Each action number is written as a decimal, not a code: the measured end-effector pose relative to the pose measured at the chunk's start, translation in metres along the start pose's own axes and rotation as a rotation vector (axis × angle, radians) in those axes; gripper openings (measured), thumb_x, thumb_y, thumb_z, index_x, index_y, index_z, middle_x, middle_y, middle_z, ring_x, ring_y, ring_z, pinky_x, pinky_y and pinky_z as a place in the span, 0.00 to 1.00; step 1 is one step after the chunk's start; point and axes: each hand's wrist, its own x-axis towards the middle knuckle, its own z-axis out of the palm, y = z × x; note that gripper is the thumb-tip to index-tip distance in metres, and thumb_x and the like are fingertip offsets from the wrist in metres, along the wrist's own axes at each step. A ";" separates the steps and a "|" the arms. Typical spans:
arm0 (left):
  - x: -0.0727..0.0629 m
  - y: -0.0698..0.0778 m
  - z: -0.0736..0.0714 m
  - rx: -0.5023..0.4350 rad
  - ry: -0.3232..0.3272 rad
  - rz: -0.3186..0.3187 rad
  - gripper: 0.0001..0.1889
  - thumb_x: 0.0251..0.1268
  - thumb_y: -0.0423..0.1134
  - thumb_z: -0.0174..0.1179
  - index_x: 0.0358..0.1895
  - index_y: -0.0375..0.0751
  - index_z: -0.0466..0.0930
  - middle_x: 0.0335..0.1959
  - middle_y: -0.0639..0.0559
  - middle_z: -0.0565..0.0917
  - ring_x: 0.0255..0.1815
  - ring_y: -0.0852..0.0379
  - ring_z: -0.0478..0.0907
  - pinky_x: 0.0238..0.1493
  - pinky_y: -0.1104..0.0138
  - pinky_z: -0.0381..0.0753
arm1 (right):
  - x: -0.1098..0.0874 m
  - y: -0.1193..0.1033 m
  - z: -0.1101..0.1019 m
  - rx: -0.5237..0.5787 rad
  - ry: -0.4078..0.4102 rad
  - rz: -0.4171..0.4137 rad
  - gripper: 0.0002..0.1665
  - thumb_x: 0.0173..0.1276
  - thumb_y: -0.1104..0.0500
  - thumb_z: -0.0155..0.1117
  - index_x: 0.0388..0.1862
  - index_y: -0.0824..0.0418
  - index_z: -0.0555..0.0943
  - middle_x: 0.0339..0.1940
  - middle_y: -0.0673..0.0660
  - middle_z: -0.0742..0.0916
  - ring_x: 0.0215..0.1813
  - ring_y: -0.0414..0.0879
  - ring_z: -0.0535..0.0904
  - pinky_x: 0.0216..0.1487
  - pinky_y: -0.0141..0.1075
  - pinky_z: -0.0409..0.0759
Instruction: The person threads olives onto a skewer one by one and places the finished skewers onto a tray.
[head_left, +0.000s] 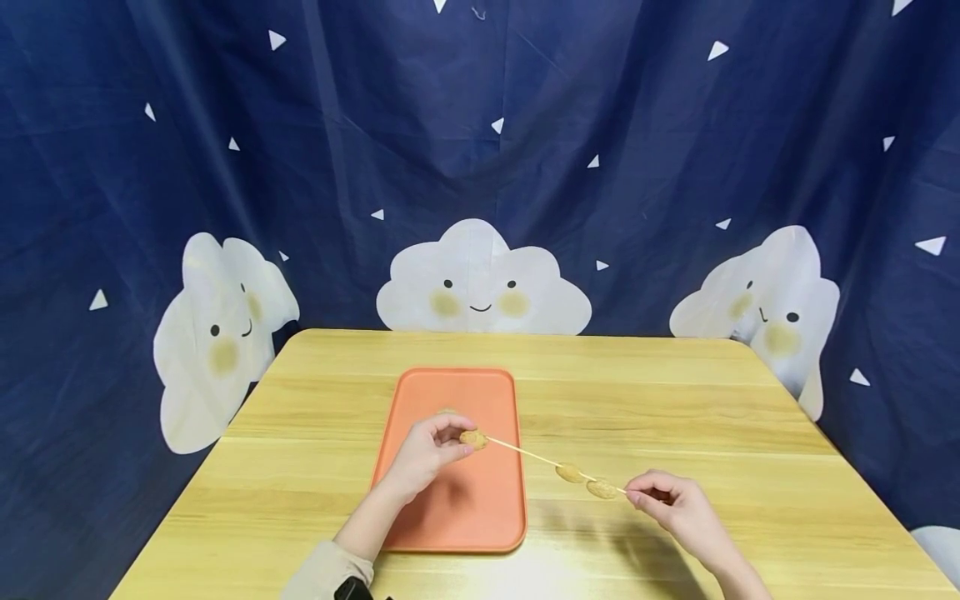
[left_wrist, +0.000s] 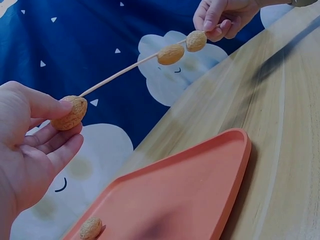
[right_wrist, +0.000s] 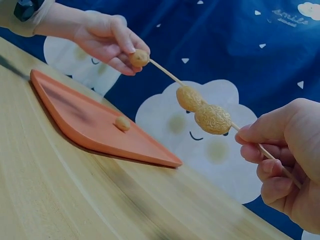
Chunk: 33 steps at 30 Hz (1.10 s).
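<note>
My right hand (head_left: 678, 504) grips a thin wooden skewer (head_left: 525, 452) near its right end, above the table. Threaded close to those fingers are two golden-brown, wrinkled balls of food, a rounder one (right_wrist: 212, 119) and a longer one (right_wrist: 188, 98). Over the tray, my left hand (head_left: 427, 454) pinches a third wrinkled ball (left_wrist: 71, 114) between thumb and fingers. The skewer's far end meets this ball; I cannot tell how deep the tip goes in. One more ball (left_wrist: 91, 228) lies on the orange tray (head_left: 487, 517), partly hidden behind my left hand in the head view.
The tray lies flat on a light wooden table (head_left: 637, 400), left of the middle. Behind the table's far edge hangs a dark blue curtain (head_left: 637, 208) with smiling white clouds and small white triangles.
</note>
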 end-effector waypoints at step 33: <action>-0.004 0.002 0.004 0.151 -0.078 -0.021 0.14 0.54 0.24 0.62 0.46 0.26 0.77 0.42 0.39 0.79 0.40 0.54 0.79 0.41 0.70 0.80 | 0.001 0.001 0.000 -0.027 -0.036 -0.101 0.05 0.60 0.69 0.62 0.33 0.62 0.83 0.26 0.54 0.82 0.24 0.36 0.70 0.20 0.32 0.70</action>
